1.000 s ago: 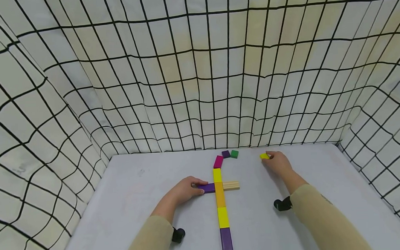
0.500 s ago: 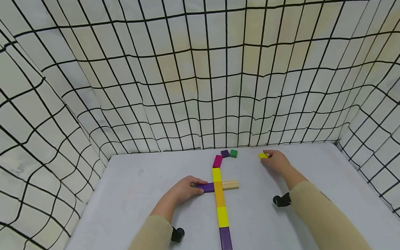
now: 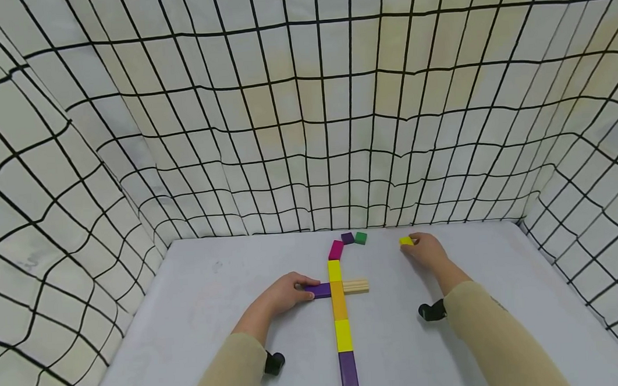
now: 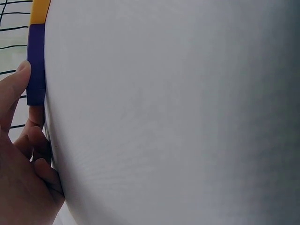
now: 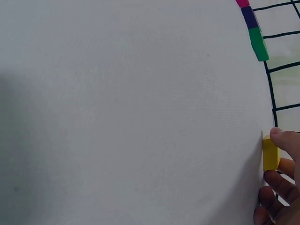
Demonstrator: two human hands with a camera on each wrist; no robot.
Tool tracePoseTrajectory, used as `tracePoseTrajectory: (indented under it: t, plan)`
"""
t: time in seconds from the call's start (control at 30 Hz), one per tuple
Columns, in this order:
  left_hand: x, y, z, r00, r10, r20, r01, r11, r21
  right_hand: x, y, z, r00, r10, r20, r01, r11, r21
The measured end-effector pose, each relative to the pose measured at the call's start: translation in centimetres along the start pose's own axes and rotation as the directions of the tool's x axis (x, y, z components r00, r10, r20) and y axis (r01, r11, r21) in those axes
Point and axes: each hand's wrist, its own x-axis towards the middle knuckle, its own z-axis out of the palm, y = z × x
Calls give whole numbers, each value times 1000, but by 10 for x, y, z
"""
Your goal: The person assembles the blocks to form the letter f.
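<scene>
My left hand pinches the outer end of a purple block whose other end meets an orange block. On the opposite side of the orange block lies a ribbed light-wood block. Yellow blocks sit above and below the orange one, and a longer purple block ends the column nearest me. A pink block leans right at the top, followed by a small dark purple block and a green block. At the far right, my right hand holds a small yellow block between thumb and fingers.
A white table carries the blocks. Black netting over pale walls rises at its back and sides. Small black wrist cameras hang below both sleeves.
The right forearm has shifted slightly left, with the yellow block still held near the same place. The left hand and the laid blocks look unchanged.
</scene>
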Motion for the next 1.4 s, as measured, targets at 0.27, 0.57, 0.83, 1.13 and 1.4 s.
tracePoseTrajectory:
  t: [0.27,0.57,0.83,1.13,1.4]
  plan:
    - [3,-1,1,1000,4,-4,-4,1000,-5,-4,-1,-1,999,1,-32,-1,1000,4]
    - [2,-2,1,1000,-10,-13,10,1000,-4,-4,-4,6,999,-27,-28,27,1000,11]
    - [1,-1,2,1000,-15,-11,15,1000,0,-4,-19,17,999,-31,-10,31,999,10]
    - [3,-1,2,1000,-9,-6,9,1000,0,-8,-37,32,999,-42,-1,42,999,25]
    - [5,-3,2,1000,-6,-7,6,1000,8,-7,-51,44,999,-37,-4,37,999,26]
